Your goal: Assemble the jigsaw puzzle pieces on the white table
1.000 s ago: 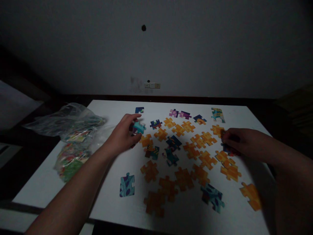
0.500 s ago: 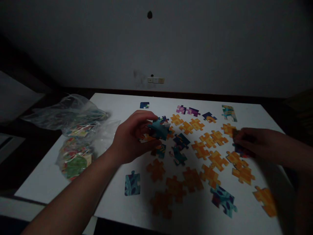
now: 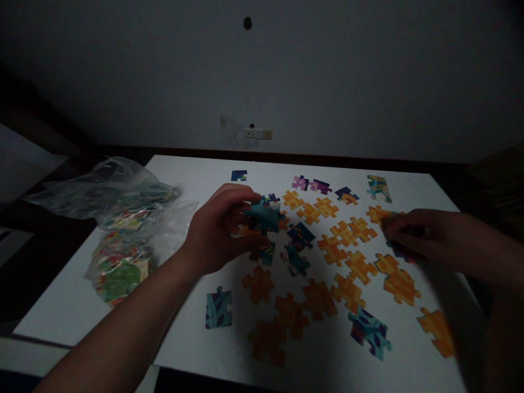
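Note:
My left hand [image 3: 219,232] is closed on a teal puzzle piece [image 3: 264,214], held just above the white table [image 3: 188,174]. Right of it, my right hand [image 3: 426,236] pinches a dark blue puzzle piece [image 3: 400,251] low over the table's right side. Between and below the two hands lie several loose pieces, mostly orange backs [image 3: 341,256] and a few picture-side pieces [image 3: 298,240]. A blue-green piece [image 3: 218,309] lies alone below my left wrist.
Clear plastic bags [image 3: 123,229] of coloured puzzle pieces lie on the table's left edge. Purple pieces [image 3: 311,185] and a teal piece [image 3: 377,188] line the far side. A grey wall with a socket plate [image 3: 257,133] stands behind. The room is dim.
My left hand lifted the teal piece off the table and carried it right, toward the middle pieces. The right hand stayed put on its dark piece. The camera shifted slightly.

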